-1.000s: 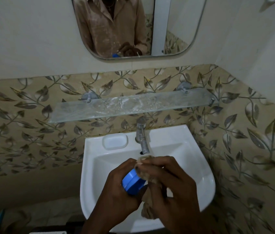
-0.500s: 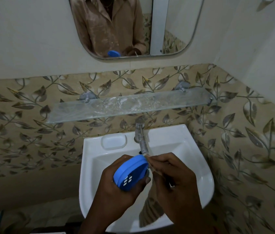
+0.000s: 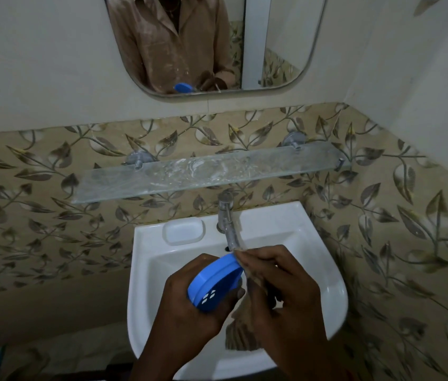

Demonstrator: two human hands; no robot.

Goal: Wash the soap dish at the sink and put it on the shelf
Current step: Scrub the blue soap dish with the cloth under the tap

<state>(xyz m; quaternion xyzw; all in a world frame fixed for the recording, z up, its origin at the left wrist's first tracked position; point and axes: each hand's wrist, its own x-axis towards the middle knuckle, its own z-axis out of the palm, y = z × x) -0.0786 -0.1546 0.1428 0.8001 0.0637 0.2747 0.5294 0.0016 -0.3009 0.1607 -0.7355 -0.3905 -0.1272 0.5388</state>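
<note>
- Blue plastic is what the soap dish (image 3: 215, 282) is made of; it is held over the basin of the white sink (image 3: 327, 273), tilted on edge, with its underside (small white drain slots are seen in it) turned toward the camera.
- The left hand (image 3: 190, 314) is closed around the dish from below and behind, the thumb pressed against its lower right rim.
- The right hand (image 3: 286, 295) is clenched on a brownish cloth (image 3: 240, 329), which is pinched at the top by the fingertips and left to hang down into the basin.
- The upper end of the cloth is pressed against the dish's top right edge, so that both hands meet at the dish, left below it and right just beside it.
- Just above this meeting point is the spout of the metal tap (image 3: 228, 224); whether water is running cannot be told.
- A moulded soap recess (image 3: 184, 231) is seen on the sink's rim, left of the tap.
- A glass shelf (image 3: 162, 180) (streaked with white marks) is fixed to the leaf-patterned tiles (image 3: 38, 193) above the sink, well apart from the dish.
- Higher up, in the mirror (image 3: 280, 37), the person's tan shirt, the hands and the blue dish are reflected.
</note>
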